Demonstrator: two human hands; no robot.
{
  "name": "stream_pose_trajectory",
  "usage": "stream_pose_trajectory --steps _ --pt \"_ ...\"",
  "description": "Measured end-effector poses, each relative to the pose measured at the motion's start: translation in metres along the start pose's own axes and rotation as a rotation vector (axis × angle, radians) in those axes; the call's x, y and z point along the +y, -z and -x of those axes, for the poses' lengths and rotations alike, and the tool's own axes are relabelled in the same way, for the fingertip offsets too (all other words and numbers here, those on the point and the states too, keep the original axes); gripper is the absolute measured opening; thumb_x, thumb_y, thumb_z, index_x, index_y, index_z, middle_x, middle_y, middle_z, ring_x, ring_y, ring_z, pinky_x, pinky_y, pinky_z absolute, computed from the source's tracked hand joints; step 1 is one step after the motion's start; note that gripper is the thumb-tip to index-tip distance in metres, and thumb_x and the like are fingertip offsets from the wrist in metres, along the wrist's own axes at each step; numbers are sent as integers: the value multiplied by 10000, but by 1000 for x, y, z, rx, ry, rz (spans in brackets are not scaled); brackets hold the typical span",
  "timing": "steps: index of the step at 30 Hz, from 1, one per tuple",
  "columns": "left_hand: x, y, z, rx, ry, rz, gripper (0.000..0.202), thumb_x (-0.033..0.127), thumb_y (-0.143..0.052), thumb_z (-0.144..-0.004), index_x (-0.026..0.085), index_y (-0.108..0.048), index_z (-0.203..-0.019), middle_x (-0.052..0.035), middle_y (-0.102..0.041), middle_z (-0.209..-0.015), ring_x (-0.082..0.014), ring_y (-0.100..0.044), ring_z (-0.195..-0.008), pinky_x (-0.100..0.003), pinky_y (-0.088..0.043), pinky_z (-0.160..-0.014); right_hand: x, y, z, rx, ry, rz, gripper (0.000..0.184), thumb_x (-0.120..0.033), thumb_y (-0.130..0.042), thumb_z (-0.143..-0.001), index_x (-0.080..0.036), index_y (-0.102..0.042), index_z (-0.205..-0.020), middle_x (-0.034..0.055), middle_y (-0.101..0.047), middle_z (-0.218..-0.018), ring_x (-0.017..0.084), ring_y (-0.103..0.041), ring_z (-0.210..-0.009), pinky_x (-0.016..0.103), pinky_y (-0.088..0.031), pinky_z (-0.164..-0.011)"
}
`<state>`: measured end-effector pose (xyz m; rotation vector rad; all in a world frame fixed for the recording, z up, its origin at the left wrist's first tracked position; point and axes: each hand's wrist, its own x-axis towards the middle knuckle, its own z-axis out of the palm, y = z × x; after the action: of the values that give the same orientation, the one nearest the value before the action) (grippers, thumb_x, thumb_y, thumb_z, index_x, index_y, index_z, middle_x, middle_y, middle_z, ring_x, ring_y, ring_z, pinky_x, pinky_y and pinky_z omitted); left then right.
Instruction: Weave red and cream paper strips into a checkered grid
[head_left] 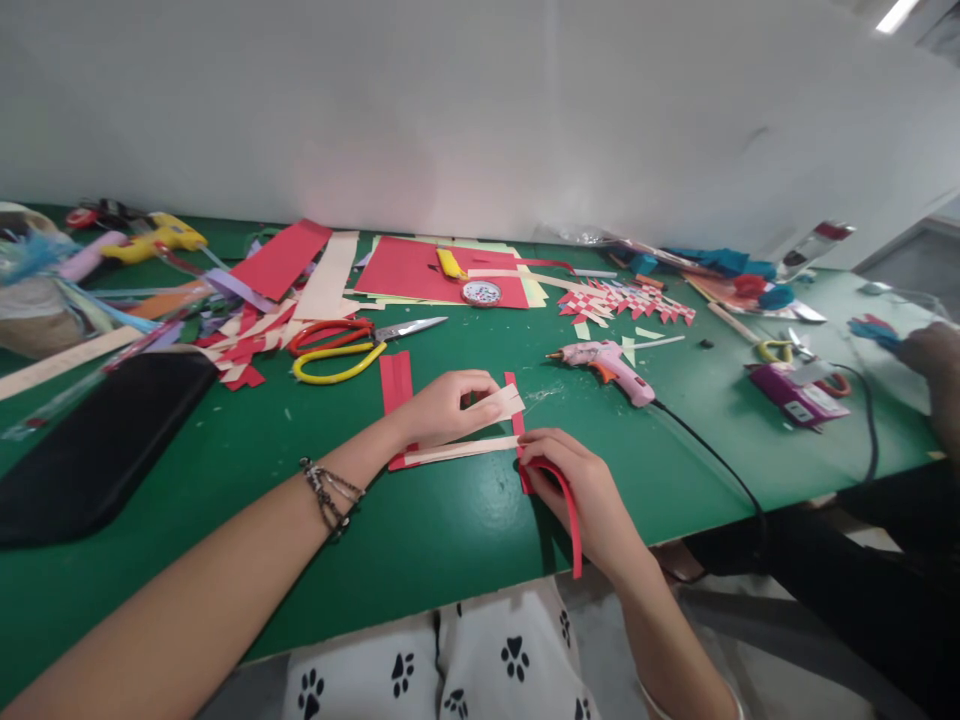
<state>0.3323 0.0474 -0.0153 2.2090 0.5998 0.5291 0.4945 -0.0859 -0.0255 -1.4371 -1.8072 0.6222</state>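
My left hand [457,405] is closed on cream paper strips [510,402], whose ends stick out to the right past the fingers. Another cream strip [465,450] runs crosswise just below it, over red paper strips [397,380] at the left. My right hand [574,485] pinches a red paper strip [571,520], which curves down toward the table's front edge. Its fingertips meet the right end of the lower cream strip, beside an upright red strip [517,425]. What lies under the fingers of both hands is partly hidden.
On the green table [480,520], a pink glue gun [607,368] lies right, its cord trailing. Scissors [337,350] rest behind my left hand. A dark pouch [105,440], paper sheets [450,260] and a woven paper piece [626,300] lie around. Another person's hand [930,365] is far right.
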Motion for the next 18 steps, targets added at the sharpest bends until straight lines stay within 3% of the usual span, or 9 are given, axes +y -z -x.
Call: stream_pose_trajectory --steps 11,18 --pt "-9 -3 0 30 -151 -81 181 225 -409 -823 165 -549 -725 -32 -540 -875 -144 -520 -792 -273 -416 -742 -2 -7 1 51 -40 107 183 -57 -426 -795 -193 -547 -805 51 -542 -939 147 -550 -808 261 -447 -740" --pt "-10 -4 0 65 -156 -118 173 230 -412 -824 167 -551 -742 -45 -544 -925 -155 -531 -853 -293 -420 -795 -1 -9 0 63 -45 141 169 -64 -427 -797 -190 -539 -811 57 -546 -953 151 -545 -839 264 -449 -752"
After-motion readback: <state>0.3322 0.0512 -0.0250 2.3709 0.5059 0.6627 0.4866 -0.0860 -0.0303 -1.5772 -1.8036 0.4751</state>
